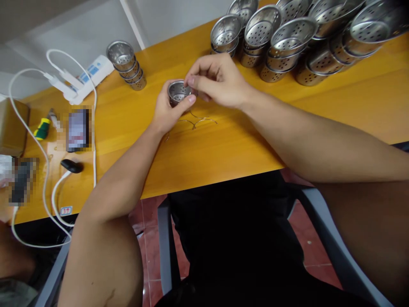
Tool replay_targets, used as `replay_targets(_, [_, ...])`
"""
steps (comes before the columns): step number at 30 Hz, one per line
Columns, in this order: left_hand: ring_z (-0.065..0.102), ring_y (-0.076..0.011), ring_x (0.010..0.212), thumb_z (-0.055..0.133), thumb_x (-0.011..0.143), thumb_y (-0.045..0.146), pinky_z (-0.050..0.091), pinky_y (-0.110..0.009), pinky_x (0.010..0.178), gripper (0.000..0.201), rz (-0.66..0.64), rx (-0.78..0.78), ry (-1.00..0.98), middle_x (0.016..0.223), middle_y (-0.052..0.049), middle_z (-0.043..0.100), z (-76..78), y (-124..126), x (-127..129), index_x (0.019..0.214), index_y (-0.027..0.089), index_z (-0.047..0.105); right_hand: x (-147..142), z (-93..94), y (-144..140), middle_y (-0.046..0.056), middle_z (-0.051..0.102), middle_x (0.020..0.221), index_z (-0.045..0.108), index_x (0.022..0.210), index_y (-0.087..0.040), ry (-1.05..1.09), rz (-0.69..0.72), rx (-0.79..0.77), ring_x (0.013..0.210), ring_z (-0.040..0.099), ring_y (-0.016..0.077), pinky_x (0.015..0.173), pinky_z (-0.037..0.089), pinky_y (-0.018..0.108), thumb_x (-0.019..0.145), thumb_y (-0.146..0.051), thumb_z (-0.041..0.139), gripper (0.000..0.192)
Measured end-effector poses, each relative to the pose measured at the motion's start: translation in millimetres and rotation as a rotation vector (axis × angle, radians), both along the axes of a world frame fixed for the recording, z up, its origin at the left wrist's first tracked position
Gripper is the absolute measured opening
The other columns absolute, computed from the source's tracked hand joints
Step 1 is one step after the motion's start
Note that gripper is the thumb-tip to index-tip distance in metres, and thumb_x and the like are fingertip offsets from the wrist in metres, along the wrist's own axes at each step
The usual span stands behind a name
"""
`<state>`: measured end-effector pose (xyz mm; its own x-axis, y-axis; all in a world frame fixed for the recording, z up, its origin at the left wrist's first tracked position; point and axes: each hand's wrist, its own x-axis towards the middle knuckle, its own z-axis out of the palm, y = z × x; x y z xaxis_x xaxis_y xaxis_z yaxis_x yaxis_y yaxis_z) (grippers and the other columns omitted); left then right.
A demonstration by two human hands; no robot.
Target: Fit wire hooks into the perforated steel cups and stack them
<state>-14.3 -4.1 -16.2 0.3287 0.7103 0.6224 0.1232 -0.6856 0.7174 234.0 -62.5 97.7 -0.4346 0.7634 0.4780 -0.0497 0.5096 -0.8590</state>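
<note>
My left hand point(168, 108) is wrapped round a small perforated metal cup point(179, 90), its mouth tilted up toward me. Over the cup's right rim, my right hand point(217, 81) is closed in a pinch, thumb against forefinger. Whatever sits between those fingertips is too small to make out. Several thin bent wires point(194, 123) lie on the yellow table point(204, 157) just below the cup, partly hidden by my left hand.
Stacked perforated cups point(126, 64) stand at the back left, with many more stacks point(281, 42) at the back right. A white power strip point(92, 79) with cables, a screwdriver point(43, 128) and a blurred phone point(78, 130) lie on the left. Chair armrests point(164, 247) flank me.
</note>
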Motion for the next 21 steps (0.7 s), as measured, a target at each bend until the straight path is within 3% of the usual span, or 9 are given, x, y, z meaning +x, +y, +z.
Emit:
replay_targets(2, [0.086, -0.0366, 0.118, 0.091, 0.089, 0.108, 0.073, -0.056, 0.105, 0.094, -0.022, -0.036, -0.023, 0.132, -0.009, 0.084, -1.6, 3, -1, 0.147, 0.036, 0.072, 8, 0.0, 6, -0.002, 0.078, 0.096, 0.083, 0.109, -0.023, 0.027, 0.165, 0.004, 0.064, 0.056, 0.0134, 0.06, 0.043, 0.033, 0.11, -0.06, 0.107, 0.043])
replay_targets(4, [0.086, -0.0373, 0.126, 0.097, 0.083, 0.107, 0.073, -0.057, 0.113, 0.099, -0.048, -0.039, -0.023, 0.139, -0.009, 0.084, -1.6, 3, -2, 0.149, 0.039, 0.071, 13, -1.0, 11, -0.004, 0.075, 0.09, 0.082, 0.106, -0.024, 0.021, 0.222, -0.011, 0.063, 0.055, 0.0128, 0.059, 0.042, 0.032, 0.099, -0.071, 0.115, 0.058])
replay_targets(7, [0.084, -0.0383, 0.137, 0.107, 0.076, 0.101, 0.07, -0.058, 0.124, 0.108, -0.06, -0.003, 0.001, 0.15, -0.009, 0.081, -0.2, 0, -1, 0.156, 0.041, 0.066, 13, -4.2, 14, -0.005, 0.073, 0.081, 0.079, 0.101, -0.026, 0.002, 0.171, -0.066, 0.063, 0.052, 0.014, 0.062, 0.041, 0.032, 0.095, -0.076, 0.116, 0.062])
replay_targets(13, [0.08, -0.0397, 0.143, 0.103, 0.085, 0.098, 0.066, -0.06, 0.129, 0.103, -0.007, 0.063, 0.029, 0.154, -0.011, 0.077, -1.7, 1, 2, 0.159, 0.041, 0.06, 6, -7.3, 10, -0.005, 0.067, 0.074, 0.078, 0.095, -0.027, -0.029, 0.016, -0.071, 0.069, 0.051, 0.0175, 0.069, 0.043, 0.034, 0.089, -0.079, 0.119, 0.067])
replay_targets(17, [0.08, -0.0398, 0.14, 0.097, 0.084, 0.105, 0.066, -0.06, 0.126, 0.109, 0.003, 0.075, 0.041, 0.153, -0.011, 0.076, 0.0, -1, 3, 0.161, 0.039, 0.057, 2, -4.6, 7, -0.001, 0.072, 0.084, 0.078, 0.088, -0.026, 0.0, 0.037, -0.035, 0.076, 0.054, 0.0181, 0.075, 0.045, 0.035, 0.083, -0.082, 0.121, 0.071])
replay_targets(21, [0.081, -0.0389, 0.135, 0.097, 0.084, 0.104, 0.067, -0.06, 0.124, 0.106, 0.013, 0.042, 0.08, 0.15, -0.011, 0.077, 5.0, -5, 2, 0.159, 0.04, 0.056, 0, -3.2, 7, -0.001, 0.07, 0.081, 0.077, 0.084, -0.026, -0.003, 0.061, -0.029, 0.073, 0.052, 0.0177, 0.072, 0.042, 0.035, 0.081, -0.086, 0.119, 0.073])
